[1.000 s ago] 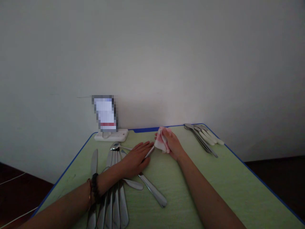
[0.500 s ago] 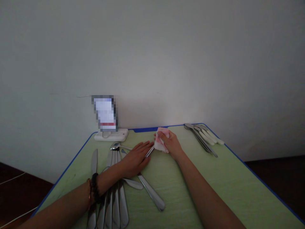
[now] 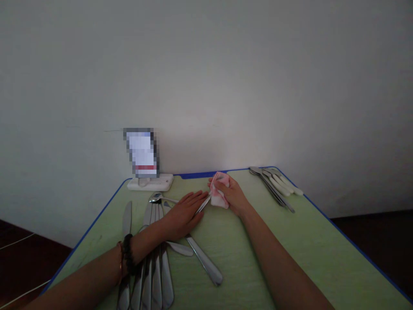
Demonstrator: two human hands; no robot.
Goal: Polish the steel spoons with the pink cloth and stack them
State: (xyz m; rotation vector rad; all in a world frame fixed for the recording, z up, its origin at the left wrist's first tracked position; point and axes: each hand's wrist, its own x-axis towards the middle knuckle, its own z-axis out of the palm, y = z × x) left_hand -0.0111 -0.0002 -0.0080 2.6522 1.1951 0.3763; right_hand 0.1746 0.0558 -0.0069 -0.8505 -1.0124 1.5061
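Observation:
My left hand (image 3: 184, 214) lies flat, fingers stretched out, pressing a steel table knife (image 3: 203, 260) against the green table (image 3: 309, 254). The knife's handle points toward me and its blade tip runs up to the right. My right hand (image 3: 230, 194) is closed round a crumpled pink and white cloth (image 3: 218, 196), which wraps the knife's blade tip. A dark bracelet sits on my left wrist.
Several knives and spoons (image 3: 151, 275) lie in a row under my left forearm. Another pile of cutlery with white handles (image 3: 274, 183) lies at the far right corner. A white stand with a blurred screen (image 3: 146, 172) sits against the wall. The table has a blue rim.
My right hand with the cloth has shifted slightly along the blade tip. The knife's handle has swung a little to the left. My left hand stays in place.

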